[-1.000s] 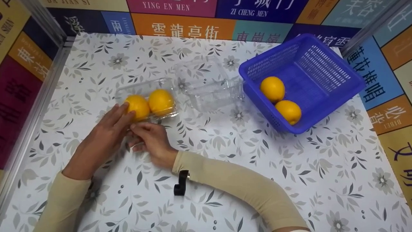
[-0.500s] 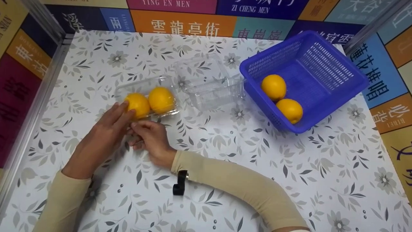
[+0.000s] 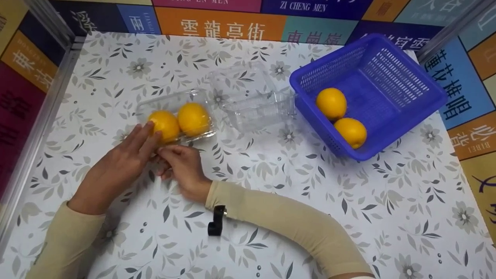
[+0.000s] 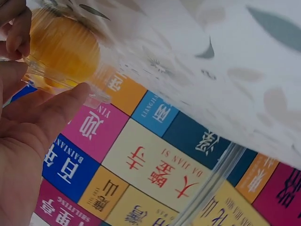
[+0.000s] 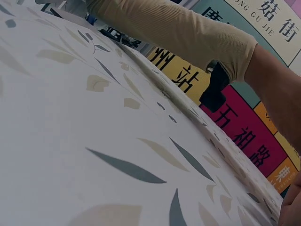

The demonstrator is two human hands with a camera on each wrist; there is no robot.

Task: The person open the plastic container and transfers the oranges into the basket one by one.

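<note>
Floral table point(image 3: 271, 186): left hand point(image 3: 116, 170) flat against clamshell point(image 3: 176, 118) of two oranges, right hand point(image 3: 180, 166) pinching its near rim; closing step, needs firm press.

blue basket point(image 3: 407, 83) holding two lemons point(image 3: 331, 103), empty clear box point(image 3: 257, 108)

Between the closed clear box point(image 3: 176, 118) and the blue basket point(image 3: 368, 93), the open clear box point(image 3: 254, 102) blocks your direct path along the table point(image 3: 294, 186); its near half lies bare, so you can pass there. Walls point(image 3: 27, 89) hem in left, right and far sides
</note>
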